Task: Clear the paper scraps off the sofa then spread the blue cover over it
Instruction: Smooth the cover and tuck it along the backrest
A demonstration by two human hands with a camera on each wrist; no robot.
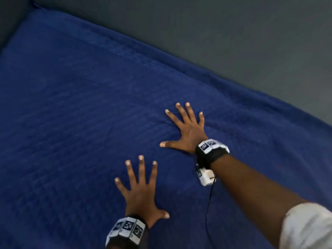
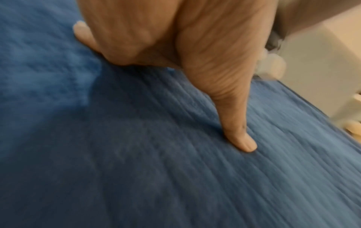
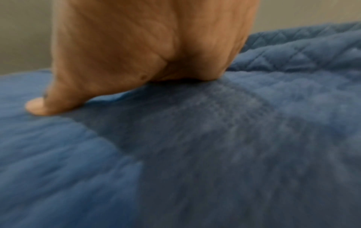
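Observation:
The blue quilted cover (image 1: 80, 123) lies spread over the sofa seat and fills most of the head view. My left hand (image 1: 142, 193) lies flat on it near the bottom centre, fingers straight and splayed. My right hand (image 1: 186, 130) presses flat on the cover further back and to the right, fingers spread as well. In the left wrist view my thumb (image 2: 240, 138) presses into the blue cover (image 2: 136, 169). The right wrist view shows my palm (image 3: 156, 46) resting on the cover (image 3: 195, 154). No paper scraps show in any view.
The grey sofa backrest (image 1: 233, 33) runs along the top and right, with the cover's far edge against it. A grey armrest (image 1: 10, 20) stands at the top left corner. A thin black cable (image 1: 208, 203) hangs from my right wrist camera over the cover.

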